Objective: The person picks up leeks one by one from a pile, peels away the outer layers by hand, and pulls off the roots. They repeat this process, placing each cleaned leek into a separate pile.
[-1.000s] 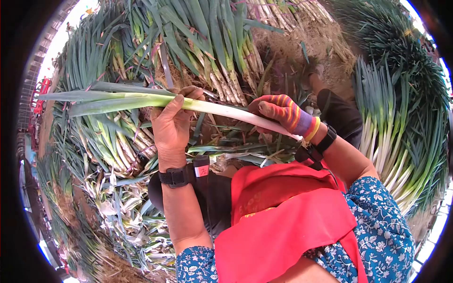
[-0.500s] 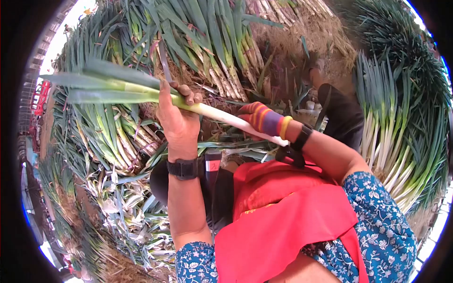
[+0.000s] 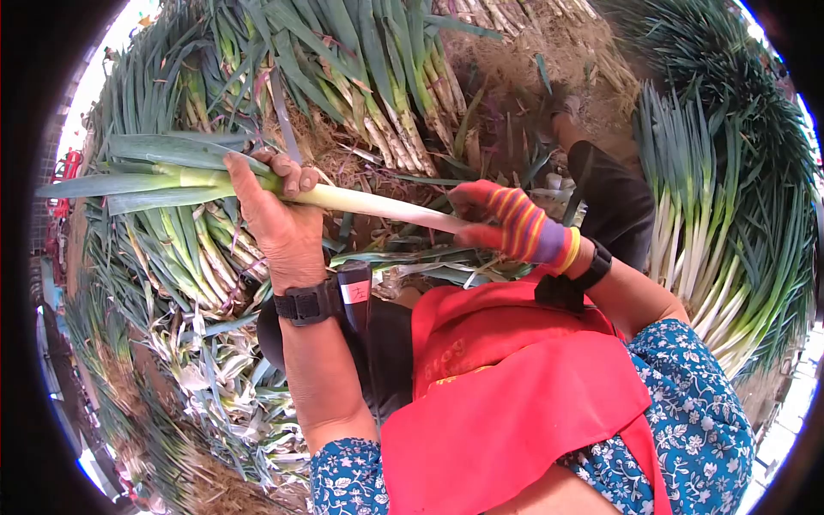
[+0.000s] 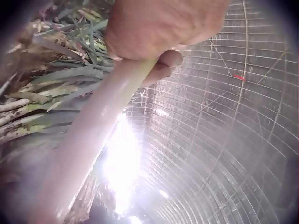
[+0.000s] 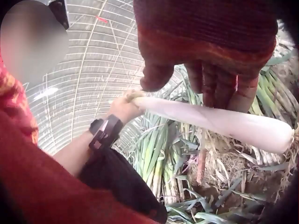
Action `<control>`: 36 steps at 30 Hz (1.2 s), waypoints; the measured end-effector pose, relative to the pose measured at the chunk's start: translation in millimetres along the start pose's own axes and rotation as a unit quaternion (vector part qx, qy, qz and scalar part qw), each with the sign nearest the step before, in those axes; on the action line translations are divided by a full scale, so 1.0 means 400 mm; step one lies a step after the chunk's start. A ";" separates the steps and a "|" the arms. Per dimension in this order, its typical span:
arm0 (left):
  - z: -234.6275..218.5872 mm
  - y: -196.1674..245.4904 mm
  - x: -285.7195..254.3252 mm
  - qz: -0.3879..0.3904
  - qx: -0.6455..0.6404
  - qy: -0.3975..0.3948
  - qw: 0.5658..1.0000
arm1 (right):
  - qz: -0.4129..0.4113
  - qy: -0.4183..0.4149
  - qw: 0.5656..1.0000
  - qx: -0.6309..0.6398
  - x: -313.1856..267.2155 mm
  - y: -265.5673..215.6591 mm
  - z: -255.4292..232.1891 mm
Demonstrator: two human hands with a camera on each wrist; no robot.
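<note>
Leek point(image 3: 369, 202) lies crosswise beyond the red apron point(image 3: 515, 412), leaves pointing left, white end right and slightly nearer. Left hand point(image 3: 279, 210) grips its green neck; right hand point(image 3: 522, 223) extends loose fingers beside the shaft. Open room separates shaft from apron.

Two hands: one left hand point(image 3: 279, 210), one right hand point(image 3: 525, 227). One striped glove point(image 3: 534, 230), one held leek point(image 3: 369, 202). Two black wrist straps point(image 3: 306, 303), two floral sleeves point(image 3: 695, 412), one red apron point(image 3: 515, 403), one narrow flat strip point(image 3: 281, 112). The clean leeks point(image 3: 691, 223), rooted leeks point(image 3: 403, 129) and peelings point(image 3: 230, 369) overlap too densely to count singly; each kind runs to many.
</note>
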State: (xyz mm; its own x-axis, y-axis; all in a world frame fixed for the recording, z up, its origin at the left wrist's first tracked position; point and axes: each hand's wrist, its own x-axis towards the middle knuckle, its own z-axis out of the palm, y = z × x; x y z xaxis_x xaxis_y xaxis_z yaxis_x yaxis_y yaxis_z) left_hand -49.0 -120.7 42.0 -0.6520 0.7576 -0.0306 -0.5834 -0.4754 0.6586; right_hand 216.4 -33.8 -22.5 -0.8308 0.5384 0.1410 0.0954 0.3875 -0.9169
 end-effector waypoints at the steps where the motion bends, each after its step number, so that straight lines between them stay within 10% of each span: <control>1: 0.005 0.002 -0.001 -0.004 -0.009 -0.012 1.000 | -0.001 0.001 1.000 0.000 0.001 -0.007 0.005; 5: 0.039 0.005 -0.025 -0.004 -0.020 -0.015 1.000 | -0.004 -0.002 0.999 -0.050 0.001 -0.046 0.013; 9: 0.013 0.013 -0.015 0.002 -0.029 -0.004 1.000 | 0.174 -0.153 0.962 -0.145 -0.018 -0.024 -0.010; 12: -0.021 0.030 -0.002 0.005 -0.041 -0.043 0.998 | -0.040 0.044 0.993 -0.102 -0.057 0.020 0.015; 17: -0.035 0.041 0.005 0.006 -0.081 -0.041 0.996 | -0.087 0.071 0.980 -0.165 -0.042 -0.043 -0.011; 21: -0.025 0.046 -0.012 0.029 -0.060 -0.011 0.998 | 0.119 -0.094 0.983 0.101 -0.041 -0.047 -0.034; 23: -0.032 0.045 -0.013 0.031 -0.054 -0.009 0.998 | 0.242 -0.089 0.920 0.296 -0.040 -0.033 -0.040; 28: -0.032 0.036 -0.025 0.041 -0.014 0.001 0.999 | 0.184 -0.024 0.941 0.282 -0.036 -0.015 -0.007; 33: -0.004 0.028 -0.036 0.059 0.026 0.055 0.996 | -0.038 0.039 0.995 -0.086 -0.027 -0.061 0.014; 36: -0.010 0.011 -0.021 0.084 0.048 0.130 0.987 | -0.069 0.048 0.993 -0.084 -0.011 -0.048 0.026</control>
State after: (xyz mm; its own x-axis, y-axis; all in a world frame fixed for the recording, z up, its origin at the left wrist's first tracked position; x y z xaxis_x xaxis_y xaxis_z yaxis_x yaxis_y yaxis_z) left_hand -48.1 -131.0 42.4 -0.8452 0.5253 -0.0988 -0.4159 -0.5300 0.7390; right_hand 212.6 -51.2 -9.5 -0.7875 0.5367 0.3031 0.0807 0.5773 -0.8125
